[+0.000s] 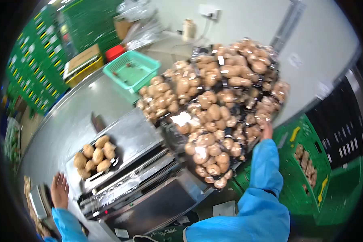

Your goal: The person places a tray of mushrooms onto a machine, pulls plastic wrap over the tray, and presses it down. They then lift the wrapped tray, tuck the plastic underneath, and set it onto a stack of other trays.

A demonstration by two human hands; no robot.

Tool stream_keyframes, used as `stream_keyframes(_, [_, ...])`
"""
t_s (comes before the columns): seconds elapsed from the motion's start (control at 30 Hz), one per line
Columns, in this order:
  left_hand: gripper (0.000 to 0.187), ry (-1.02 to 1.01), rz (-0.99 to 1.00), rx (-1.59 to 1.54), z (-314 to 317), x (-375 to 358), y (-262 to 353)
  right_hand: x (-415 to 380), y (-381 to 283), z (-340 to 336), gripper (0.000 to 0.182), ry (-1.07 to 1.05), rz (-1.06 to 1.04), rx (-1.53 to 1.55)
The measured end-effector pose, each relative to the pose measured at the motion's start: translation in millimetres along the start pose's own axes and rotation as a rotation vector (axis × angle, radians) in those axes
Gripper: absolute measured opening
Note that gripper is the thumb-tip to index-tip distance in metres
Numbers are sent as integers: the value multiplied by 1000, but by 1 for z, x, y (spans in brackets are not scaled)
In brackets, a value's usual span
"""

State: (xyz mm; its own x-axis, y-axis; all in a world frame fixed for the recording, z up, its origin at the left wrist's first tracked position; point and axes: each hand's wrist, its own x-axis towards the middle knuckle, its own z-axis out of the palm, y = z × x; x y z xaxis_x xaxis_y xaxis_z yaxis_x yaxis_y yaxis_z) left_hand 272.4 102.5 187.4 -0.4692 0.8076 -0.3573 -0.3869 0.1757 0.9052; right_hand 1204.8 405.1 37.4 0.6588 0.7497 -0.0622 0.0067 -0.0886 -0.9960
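Note:
My left hand (59, 189) is open, its fingers raised and apart, beside the wrapping machine (141, 193) at the lower left. Just above and right of it, a black tray of brown mushrooms (96, 156) rests on the machine's metal plate. On the right, my right hand (267, 131) reaches to the edge of a large pile of film-wrapped mushroom packs (213, 113). Its fingertips are against a pack at the pile's right side, partly hidden, so whether it grips the pack is unclear.
A light green basket (132, 71) stands behind the machine on the metal table (68, 121). Green crates (38, 60) are stacked at the back left. At the right, a green crate (284, 177) holds more mushrooms. A small scale (39, 201) sits at the lower left.

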Motion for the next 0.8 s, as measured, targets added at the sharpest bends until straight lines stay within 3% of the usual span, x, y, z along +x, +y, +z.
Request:
stream_keyframes(0.03, [44,-3,9,-1,-1,2,2,25,27,-4,53,-20,17,43])
stream_keyframes(0.07, [43,74,18,9,12,-4,5,-20,-24,12,53,88,48,-59])
stream_keyframes(0.1, [43,26,28,-8,19,-8,8,-11,-28,3,50,-17,-203,-331])
stream_keyframes(0.13, [41,72,37,26,29,-14,11,-9,-24,-1,48,26,-228,-220])
stream_keyframes(0.17, [39,87,40,-2,35,-17,13,-18,-30,4,48,366,-310,-381])
stream_keyframes(0.23, [38,98,59,-34,35,-18,8,-75,-69,49,47,258,-516,-111])
stream_keyframes(0.33, [41,93,60,-29,33,-13,-2,-218,-155,153,42,-507,-345,22])
stream_keyframes(0.4, [48,77,41,-21,37,-3,-7,-287,-176,215,42,-999,-147,128])
stream_keyframes(0.5, [56,83,2,-13,64,18,-10,-381,-189,308,50,-1458,11,-42])
stream_keyframes(0.57, [65,77,-29,-15,83,32,-13,-420,-175,368,51,-1476,-7,-222])
stream_keyframes(0.63, [69,37,-55,-22,94,40,-16,-439,-151,415,49,-1515,143,-178])
stream_keyframes(0.7, [73,-103,-79,-66,99,39,-15,-449,-140,429,49,-1525,146,-172])
stream_keyframes(0.8, [72,-109,-84,-73,100,27,-20,-461,-138,421,50,-1521,134,-185])
